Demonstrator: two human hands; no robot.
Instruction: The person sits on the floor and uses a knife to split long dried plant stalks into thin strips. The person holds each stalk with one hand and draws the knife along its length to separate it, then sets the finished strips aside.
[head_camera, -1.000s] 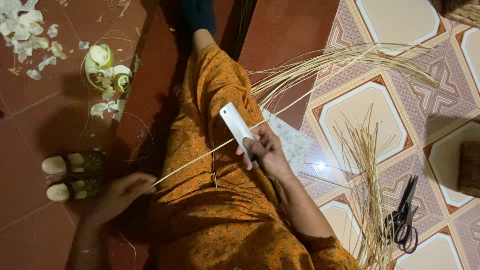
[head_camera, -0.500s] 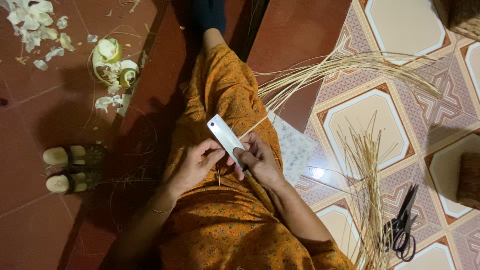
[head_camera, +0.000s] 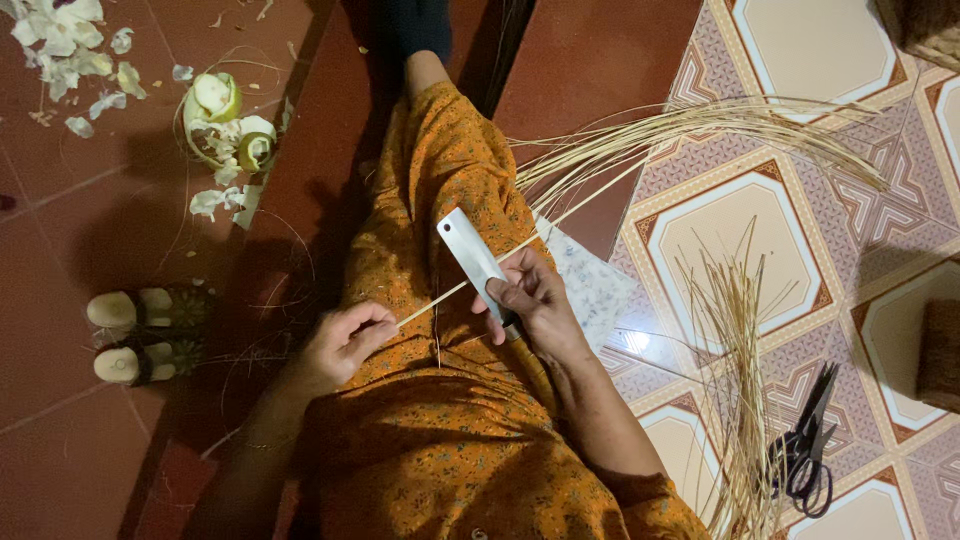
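Straw strip (head_camera: 500, 262), long, thin and pale, runs slantwise across the lap of a person in orange patterned cloth; its near end is pinched in the left hand (head_camera: 345, 340) while the right hand (head_camera: 530, 298) clenches the handle of a flat knife (head_camera: 470, 255) whose blade lies against the strip. More loose straw (head_camera: 735, 330) fans over the tiled floor (head_camera: 740, 215) to the right beside black scissors (head_camera: 805, 450), and two sandals (head_camera: 140, 335) and pale peelings (head_camera: 225, 120) lie on the red floor to the left.
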